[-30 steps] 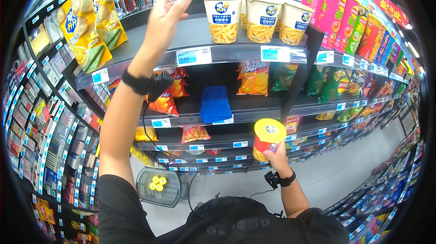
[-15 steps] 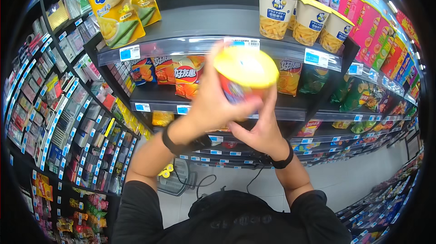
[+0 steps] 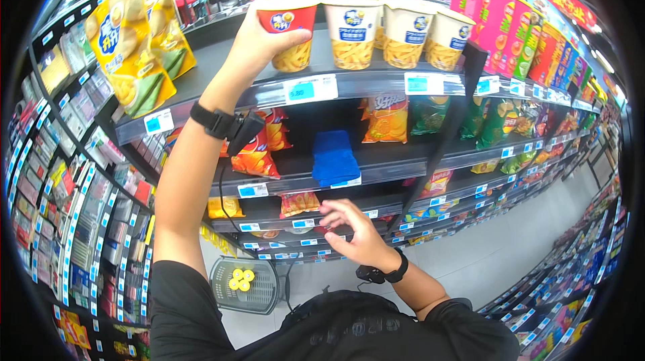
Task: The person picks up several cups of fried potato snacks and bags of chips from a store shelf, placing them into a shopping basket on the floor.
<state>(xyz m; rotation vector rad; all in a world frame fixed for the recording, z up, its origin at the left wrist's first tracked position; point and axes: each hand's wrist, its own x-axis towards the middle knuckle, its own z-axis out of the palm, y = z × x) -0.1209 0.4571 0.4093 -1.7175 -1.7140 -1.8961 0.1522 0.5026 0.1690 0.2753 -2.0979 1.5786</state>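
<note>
A red snack cup (image 3: pixel 289 19) with a yellow lower part stands at the front of the top shelf. My left hand (image 3: pixel 254 44) is wrapped round its left side, with the thumb across its front. White snack cups (image 3: pixel 353 35) picturing fries stand in a row to its right. Lower down, my right hand (image 3: pixel 356 232) is empty, fingers apart and slightly curled, in front of the lower shelves. A folded blue cloth (image 3: pixel 335 158) lies on the second shelf, between chip bags.
Large yellow snack bags (image 3: pixel 127 52) stand at the left end of the top shelf. Tall pink boxes (image 3: pixel 494 21) fill the shelf at right. On the floor is a grey basket (image 3: pixel 262 294) with several yellow round-topped items. Orange chip bags (image 3: pixel 255 156) lean below my left forearm.
The cup has gone from between both hands to the top shelf, in my left hand. My right hand has let go and dropped lower. The view has shifted, showing more of the basket.
</note>
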